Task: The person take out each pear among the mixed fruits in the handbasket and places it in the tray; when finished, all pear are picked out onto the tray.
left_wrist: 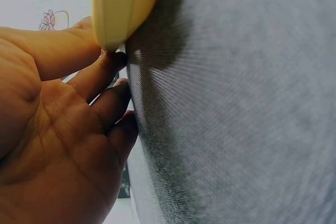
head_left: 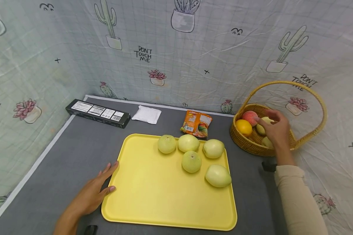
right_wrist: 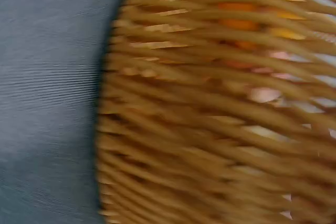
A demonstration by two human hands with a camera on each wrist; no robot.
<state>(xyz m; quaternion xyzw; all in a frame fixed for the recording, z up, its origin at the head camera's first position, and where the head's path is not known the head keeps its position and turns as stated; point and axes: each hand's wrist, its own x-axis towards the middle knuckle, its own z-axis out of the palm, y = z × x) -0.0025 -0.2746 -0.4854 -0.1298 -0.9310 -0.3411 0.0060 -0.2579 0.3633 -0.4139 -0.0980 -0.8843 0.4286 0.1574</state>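
Observation:
My left hand [head_left: 91, 194] rests at the left rim of a yellow tray [head_left: 153, 192], fingers extended. In the left wrist view, the thumb lies against the tray's edge [left_wrist: 113, 11], with the fingertips on the grey cloth. Several pale green fruits, some round [head_left: 191, 162] and some longer [head_left: 218, 176], sit on the tray's right half. My right hand [head_left: 278, 129] reaches into a handled wicker basket [head_left: 247, 145], over a pale yellow-green fruit [head_left: 261, 129]. I cannot tell whether it grips that fruit. Beside it lie a red fruit [head_left: 249, 118] and an orange-yellow fruit [head_left: 243, 127].
Behind the tray lie an orange snack packet [head_left: 196, 123], a white packet [head_left: 147, 114] and a long black box [head_left: 98, 113]. The basket's tall handle [head_left: 322, 107] arches over its right side. A printed curtain [head_left: 194, 58] hangs round the table.

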